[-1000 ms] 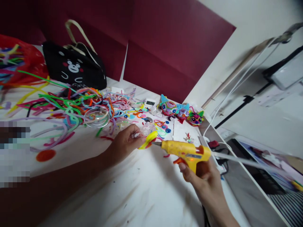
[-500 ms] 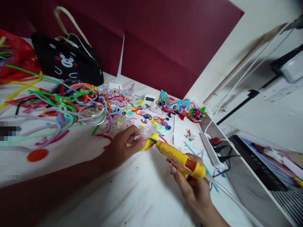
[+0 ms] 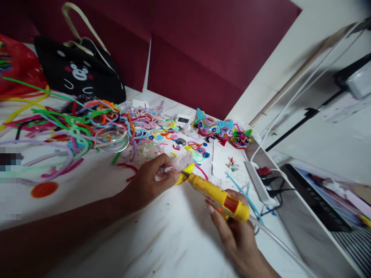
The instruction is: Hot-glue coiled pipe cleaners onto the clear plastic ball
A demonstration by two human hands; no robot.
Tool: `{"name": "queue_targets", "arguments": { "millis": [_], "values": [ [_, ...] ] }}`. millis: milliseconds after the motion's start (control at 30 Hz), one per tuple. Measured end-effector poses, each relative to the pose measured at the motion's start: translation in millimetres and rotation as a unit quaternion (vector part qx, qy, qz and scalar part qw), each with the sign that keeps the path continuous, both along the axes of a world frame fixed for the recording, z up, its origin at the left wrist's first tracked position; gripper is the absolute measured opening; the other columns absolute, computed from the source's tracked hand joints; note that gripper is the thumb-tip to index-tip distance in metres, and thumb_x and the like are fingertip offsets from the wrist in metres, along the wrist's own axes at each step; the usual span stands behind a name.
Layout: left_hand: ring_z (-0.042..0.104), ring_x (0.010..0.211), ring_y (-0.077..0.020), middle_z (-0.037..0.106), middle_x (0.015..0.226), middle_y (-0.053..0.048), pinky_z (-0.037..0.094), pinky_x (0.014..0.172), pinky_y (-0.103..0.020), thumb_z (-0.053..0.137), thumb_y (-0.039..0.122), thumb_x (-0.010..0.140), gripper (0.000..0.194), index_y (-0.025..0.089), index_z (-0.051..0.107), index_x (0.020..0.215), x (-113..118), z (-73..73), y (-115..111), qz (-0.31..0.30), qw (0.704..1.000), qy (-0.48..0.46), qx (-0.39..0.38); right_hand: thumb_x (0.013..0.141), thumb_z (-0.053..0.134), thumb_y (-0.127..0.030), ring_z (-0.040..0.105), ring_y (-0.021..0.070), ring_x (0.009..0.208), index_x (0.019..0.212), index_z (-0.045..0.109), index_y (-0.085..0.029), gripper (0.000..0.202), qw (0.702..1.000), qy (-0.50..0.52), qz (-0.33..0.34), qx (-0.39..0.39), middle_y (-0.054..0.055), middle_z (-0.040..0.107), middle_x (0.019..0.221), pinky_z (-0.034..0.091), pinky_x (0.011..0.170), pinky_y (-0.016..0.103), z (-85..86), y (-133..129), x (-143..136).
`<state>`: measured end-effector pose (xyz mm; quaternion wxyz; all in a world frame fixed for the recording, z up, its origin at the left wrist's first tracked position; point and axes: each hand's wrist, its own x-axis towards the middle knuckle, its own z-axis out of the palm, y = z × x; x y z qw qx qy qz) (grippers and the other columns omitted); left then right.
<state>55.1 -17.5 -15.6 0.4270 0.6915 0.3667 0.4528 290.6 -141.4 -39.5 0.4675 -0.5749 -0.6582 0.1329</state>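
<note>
My left hand (image 3: pixel 153 179) pinches a clear plastic piece (image 3: pixel 181 161) that has a yellow part (image 3: pixel 185 173) on its right side. Fingers of my right hand (image 3: pixel 236 227) are wrapped round the handle of a yellow glue gun (image 3: pixel 217 193), and a clear glue stick (image 3: pixel 278 239) sticks out of its back. The gun's dark nozzle touches or nearly touches the yellow part. Just beyond my left hand lie pieces of clear plastic and a red pipe cleaner (image 3: pixel 127 166).
Tangled pipe cleaners (image 3: pixel 78 127), a clear round dish (image 3: pixel 112 139) and a black bag (image 3: pixel 81 73) are at the left. Decorated figures (image 3: pixel 207 125) stand at the back, near a small display (image 3: pixel 183 119). A white power strip (image 3: pixel 257 183) lies at the right.
The glue gun and my right hand have shifted slightly left, the nozzle now lying further over the yellow part. My left hand keeps its grip. The view has moved a little.
</note>
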Motion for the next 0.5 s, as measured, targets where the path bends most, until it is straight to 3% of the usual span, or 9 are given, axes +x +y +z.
{"name": "queue_targets", "arguments": {
  "millis": [200, 400, 500],
  "values": [
    [0.049, 0.066, -0.0146, 0.052, 0.068, 0.005, 0.038, 0.062, -0.027, 0.065, 0.039, 0.083, 0.021, 0.022, 0.053, 0.077, 0.4, 3.9, -4.2, 0.003, 1.000, 0.000, -0.004, 0.099, 0.063, -0.043, 0.070, 0.0245, 0.094, 0.116, 0.064, -0.025, 0.025, 0.999, -0.025, 0.005, 0.025, 0.010, 0.068, 0.107, 0.061, 0.075, 0.034, 2.1, -0.4, -0.4],
    [0.052, 0.067, -0.0155, 0.054, 0.070, 0.004, 0.039, 0.062, -0.028, 0.064, 0.041, 0.084, 0.023, 0.022, 0.052, 0.077, -0.8, 3.6, -4.4, 0.003, 1.000, 0.014, -0.002, 0.102, 0.057, -0.027, 0.069, 0.0220, 0.092, 0.122, 0.060, -0.027, 0.020, 0.997, -0.055, 0.018, 0.044, 0.007, 0.067, 0.105, 0.058, 0.071, 0.030, 3.5, -3.8, -3.3],
    [0.051, 0.068, -0.0154, 0.052, 0.070, 0.004, 0.039, 0.063, -0.028, 0.064, 0.041, 0.083, 0.023, 0.022, 0.052, 0.077, -0.7, 1.8, -3.1, 0.003, 1.000, 0.016, 0.005, 0.102, 0.055, -0.026, 0.068, 0.0209, 0.088, 0.121, 0.058, -0.028, 0.019, 0.998, -0.046, 0.012, 0.035, 0.006, 0.066, 0.102, 0.057, 0.072, 0.031, 0.7, -4.7, -4.7]
  ]
}}
